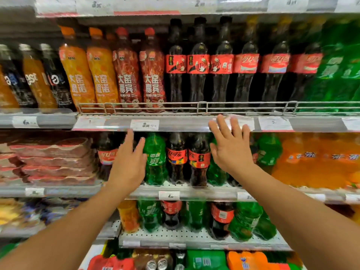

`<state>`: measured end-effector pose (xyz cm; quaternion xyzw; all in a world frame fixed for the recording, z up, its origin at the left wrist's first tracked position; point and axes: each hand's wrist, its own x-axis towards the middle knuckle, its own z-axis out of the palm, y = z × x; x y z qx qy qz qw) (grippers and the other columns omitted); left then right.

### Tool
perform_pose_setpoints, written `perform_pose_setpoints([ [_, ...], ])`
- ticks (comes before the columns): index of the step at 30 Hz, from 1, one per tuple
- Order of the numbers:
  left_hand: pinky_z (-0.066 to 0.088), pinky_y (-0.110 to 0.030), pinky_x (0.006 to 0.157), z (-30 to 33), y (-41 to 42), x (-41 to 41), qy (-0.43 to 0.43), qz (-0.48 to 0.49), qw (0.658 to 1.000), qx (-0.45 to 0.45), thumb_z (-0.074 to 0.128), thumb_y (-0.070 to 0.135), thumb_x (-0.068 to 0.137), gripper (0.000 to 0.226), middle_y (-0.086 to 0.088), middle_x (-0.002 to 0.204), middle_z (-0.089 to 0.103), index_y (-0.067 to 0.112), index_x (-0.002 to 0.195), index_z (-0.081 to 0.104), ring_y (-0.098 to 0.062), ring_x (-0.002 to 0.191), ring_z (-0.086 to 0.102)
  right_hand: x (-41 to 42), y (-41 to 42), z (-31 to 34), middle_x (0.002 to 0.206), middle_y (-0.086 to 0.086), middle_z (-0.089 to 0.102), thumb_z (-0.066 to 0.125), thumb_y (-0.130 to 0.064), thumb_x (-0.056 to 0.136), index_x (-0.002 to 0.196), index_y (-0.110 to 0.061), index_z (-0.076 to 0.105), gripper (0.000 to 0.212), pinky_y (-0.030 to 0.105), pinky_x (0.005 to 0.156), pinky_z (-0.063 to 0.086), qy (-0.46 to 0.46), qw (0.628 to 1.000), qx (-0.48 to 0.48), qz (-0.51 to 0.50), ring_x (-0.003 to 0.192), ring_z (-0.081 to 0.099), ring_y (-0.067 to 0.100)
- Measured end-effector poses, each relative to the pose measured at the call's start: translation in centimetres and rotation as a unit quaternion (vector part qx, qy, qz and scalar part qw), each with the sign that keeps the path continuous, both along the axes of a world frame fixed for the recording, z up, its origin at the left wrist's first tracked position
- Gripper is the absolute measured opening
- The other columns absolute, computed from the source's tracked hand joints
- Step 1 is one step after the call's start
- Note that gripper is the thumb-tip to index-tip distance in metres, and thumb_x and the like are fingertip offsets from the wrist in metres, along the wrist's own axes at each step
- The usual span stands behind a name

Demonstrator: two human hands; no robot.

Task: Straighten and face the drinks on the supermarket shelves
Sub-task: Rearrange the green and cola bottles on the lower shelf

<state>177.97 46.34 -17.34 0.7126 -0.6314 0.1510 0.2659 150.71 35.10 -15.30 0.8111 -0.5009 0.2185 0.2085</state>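
A shopper's-eye view of a supermarket drinks aisle, where a person reaches both arms toward the middle shelf [194, 189]. From left: stacked red packs [52, 160], then a cola bottle [106, 154] partly behind the left hand [127, 162], a green bottle [155, 158], two dark cola bottles [176, 156] with labels turned slightly off front, and the right hand [231, 147] in front of more green bottles, with orange drinks [315, 160] at far right. The drinks to be faced stand between and behind the hands. The left hand is spread, fingers straight, close to the green bottle; contact cannot be confirmed. The right hand is likewise spread wide, holding nothing, its fingertips up over the price rail [175, 123]. To do this step well, each bottle probably needs drawing to the shelf lip and turning until its label faces out, with colas and greens sorted into their own rows and steadied so neighbours do not topple.
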Motion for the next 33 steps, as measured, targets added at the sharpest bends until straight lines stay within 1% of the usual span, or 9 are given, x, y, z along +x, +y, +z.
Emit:
perform_pose_setpoints([
  [4, 0.024, -0.035, 0.115, -2.2, -0.4, -2.7, -0.023, -0.099, 0.993, 0.066, 0.046, 0.028, 0.099, 0.051, -0.008, 0.156, 0.028, 0.008, 0.145, 0.037, -0.023, 0.142, 0.027, -0.1, -0.2, -0.1, 0.164, 0.004, -0.003, 0.046, -0.041, 0.093, 0.155, -0.027, -0.001, 0.079, 0.062, 0.112, 0.001, 0.011, 1.0, 0.015, 0.0, 0.147, -0.006, 0.04],
  [8, 0.026, -0.034, 0.111, -0.8, -3.6, -3.0, 0.149, -0.027, 0.985, 0.078, 0.052, 0.026, 0.096, 0.058, -0.014, 0.147, 0.033, 0.004, 0.145, 0.03, -0.027, 0.135, 0.032, 0.0, -0.2, 0.0, 0.162, 0.002, -0.018, 0.046, -0.039, 0.09, 0.152, -0.03, -0.016, 0.088, 0.063, 0.112, -0.005, 0.02, 0.999, 0.037, -0.004, 0.145, -0.019, 0.039],
  [12, 0.039, -0.035, 0.087, 0.8, -6.4, -2.9, 0.185, 0.022, 0.982, 0.025, 0.054, 0.025, 0.094, 0.043, -0.017, 0.129, 0.04, 0.002, 0.127, 0.04, -0.029, 0.113, 0.042, 0.1, -0.2, 0.1, 0.16, 0.001, -0.024, 0.05, -0.038, 0.087, 0.148, -0.031, -0.023, 0.096, 0.063, 0.112, -0.008, 0.029, 0.998, 0.046, -0.015, 0.143, -0.023, 0.039],
  [17, 0.043, -0.045, 0.1, 0.7, -9.0, -2.5, 0.267, 0.015, 0.964, 0.012, 0.056, 0.027, 0.095, 0.053, -0.024, 0.136, 0.041, 0.0, 0.136, 0.037, -0.038, 0.119, 0.046, 0.2, -0.3, 0.0, 0.159, -0.001, -0.025, 0.05, -0.034, 0.087, 0.146, -0.031, -0.026, 0.097, 0.062, 0.113, -0.007, 0.038, 0.998, 0.042, -0.037, 0.142, -0.026, 0.037],
  [20, 0.034, -0.038, 0.107, 0.4, -9.9, -2.2, 0.298, 0.007, 0.955, -0.004, 0.057, 0.027, 0.095, 0.059, -0.024, 0.142, 0.036, 0.0, 0.141, 0.032, -0.037, 0.132, 0.034, 0.3, -0.3, 0.0, 0.156, -0.003, -0.034, 0.05, -0.032, 0.087, 0.143, -0.034, -0.032, 0.1, 0.061, 0.113, -0.009, 0.038, 0.997, 0.047, -0.048, 0.141, -0.028, 0.035],
  [22, 0.032, -0.035, 0.105, 0.3, -10.3, -1.8, 0.305, 0.008, 0.952, -0.017, 0.059, 0.027, 0.094, 0.058, -0.024, 0.137, 0.04, -0.001, 0.138, 0.036, -0.035, 0.129, 0.035, 0.3, -0.4, -0.2, 0.152, -0.005, -0.039, 0.051, -0.032, 0.086, 0.142, -0.035, -0.033, 0.102, 0.06, 0.113, -0.011, 0.037, 0.997, 0.05, -0.054, 0.141, -0.03, 0.034],
  [26, 0.037, -0.039, 0.105, 0.2, -10.6, -0.8, 0.314, 0.017, 0.949, -0.014, 0.068, 0.029, 0.088, 0.061, -0.024, 0.132, 0.046, -0.004, 0.132, 0.043, -0.038, 0.123, 0.042, 0.4, -0.5, -0.3, 0.158, -0.003, -0.029, 0.054, -0.032, 0.084, 0.144, -0.036, -0.029, 0.103, 0.06, 0.113, -0.01, 0.037, 0.996, 0.046, -0.064, 0.142, -0.029, 0.033],
  [30, 0.03, -0.034, 0.106, -0.5, -9.8, -0.5, 0.335, -0.05, 0.941, -0.025, 0.075, 0.03, 0.082, 0.062, -0.012, 0.138, 0.04, 0.01, 0.132, 0.045, -0.031, 0.132, 0.032, 0.3, -0.4, -0.2, 0.158, -0.003, -0.028, 0.055, -0.033, 0.086, 0.143, -0.037, -0.031, 0.103, 0.061, 0.113, -0.01, 0.032, 0.996, 0.051, -0.061, 0.142, -0.029, 0.033],
  [33, 0.034, -0.044, 0.108, -1.1, -9.0, -0.4, 0.341, -0.088, 0.936, -0.015, 0.073, 0.032, 0.082, 0.053, -0.009, 0.133, 0.043, 0.018, 0.126, 0.048, -0.03, 0.128, 0.036, 0.3, -0.3, 0.0, 0.158, -0.003, -0.029, 0.053, -0.033, 0.087, 0.141, -0.037, -0.034, 0.102, 0.062, 0.113, -0.01, 0.026, 0.997, 0.061, -0.05, 0.142, -0.03, 0.034],
])
